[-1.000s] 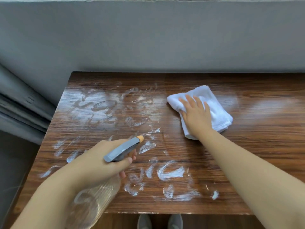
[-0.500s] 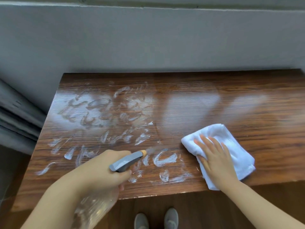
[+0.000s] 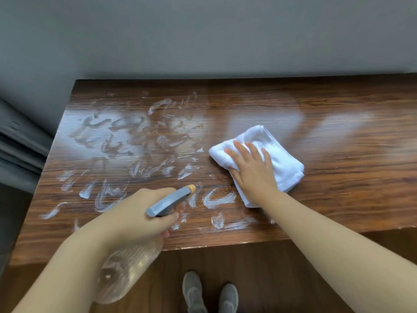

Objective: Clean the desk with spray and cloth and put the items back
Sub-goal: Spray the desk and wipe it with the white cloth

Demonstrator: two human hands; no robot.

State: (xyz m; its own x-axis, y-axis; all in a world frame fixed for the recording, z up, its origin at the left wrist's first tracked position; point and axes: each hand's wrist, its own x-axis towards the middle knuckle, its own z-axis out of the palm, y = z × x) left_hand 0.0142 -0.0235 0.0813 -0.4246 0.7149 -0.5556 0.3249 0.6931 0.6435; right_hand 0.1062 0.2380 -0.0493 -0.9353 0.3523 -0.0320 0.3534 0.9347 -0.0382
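Head view: the right hand (image 3: 252, 175) lies flat on a folded white cloth (image 3: 279, 159), its fingers (image 3: 240, 150) straight and slightly spread, pressing the cloth onto the wooden worktop (image 3: 349, 177) just right of centre. The left hand (image 3: 133, 215) holds a clear spray bottle (image 3: 126, 272) above the near edge, fingers curled round its neck under the grey trigger head (image 3: 168, 202), whose orange nozzle (image 3: 192, 188) points out over the surface. White smears (image 3: 140, 141) cover the left half and the near strip of the worktop; the right half shows bare wood with only pale reflections.

The main risk, as I judge it, is spreading rather than lifting — the cloth sits beside the thickest marks, and one pass could drag residue onto the cleaner right side if the same face of the cloth is used throughout. A flat palm with no pinch also lets the folds slip or bunch under a fast stroke. The bottle hangs partly beyond the near edge, over the floor and the grey shoes (image 3: 209, 292) — a loosened grip would drop it there. A stray squeeze would wet areas already wiped. No other items are in sight, so where they go back cannot be told.
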